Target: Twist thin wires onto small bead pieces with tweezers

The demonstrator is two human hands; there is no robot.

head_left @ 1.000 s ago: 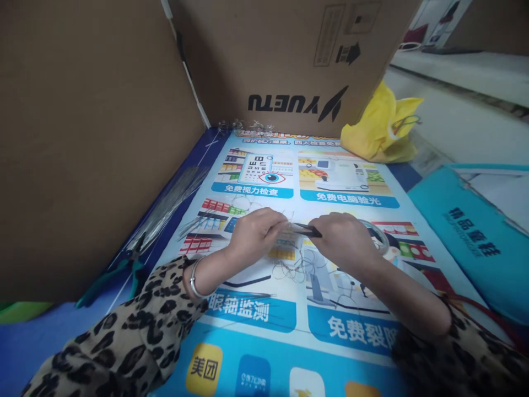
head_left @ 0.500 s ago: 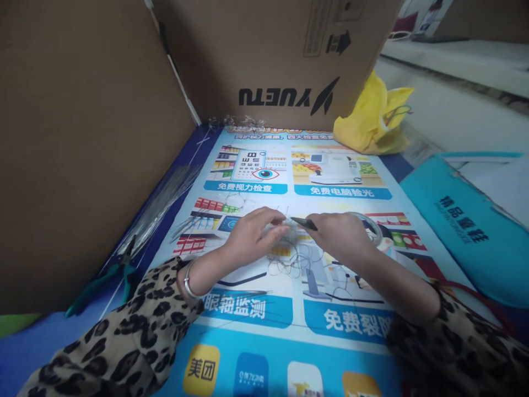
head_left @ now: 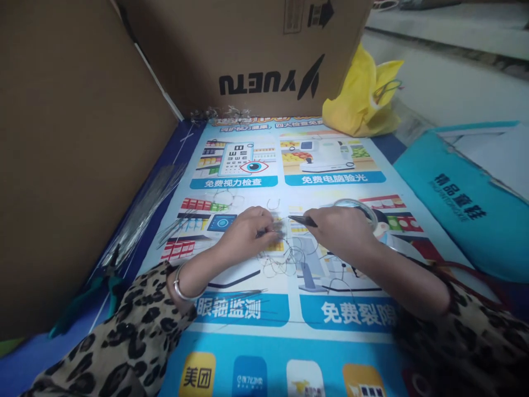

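Note:
My left hand [head_left: 250, 234] is closed in a pinch over the printed sheet; its fingertips are a little blurred. A thin curved wire [head_left: 273, 205] shows just beyond those fingers and seems to be pinched in them. Dark pointed tweezers [head_left: 303, 220] stick out from my right hand [head_left: 345, 231], which is closed around them. Their tip points left, a short gap from my left fingertips. Below and between the hands lies a loose tangle of thin wire loops [head_left: 285, 256]. A clear ring, like a tape roll [head_left: 361, 205], is partly hidden behind my right hand.
Tall cardboard panels [head_left: 268, 49] stand at the left and back. Left of the sheet lie a bundle of straight wires [head_left: 151, 207] and green-handled pliers [head_left: 109, 273]. A yellow bag [head_left: 359, 105] and a turquoise box [head_left: 458, 198] stand to the right. Thin pointed rods [head_left: 243, 293] lie in front.
My left fingers have drawn slightly away from the tweezers' tip and curled more. My right hand keeps its grip on the tweezers. The whole view has shifted slightly.

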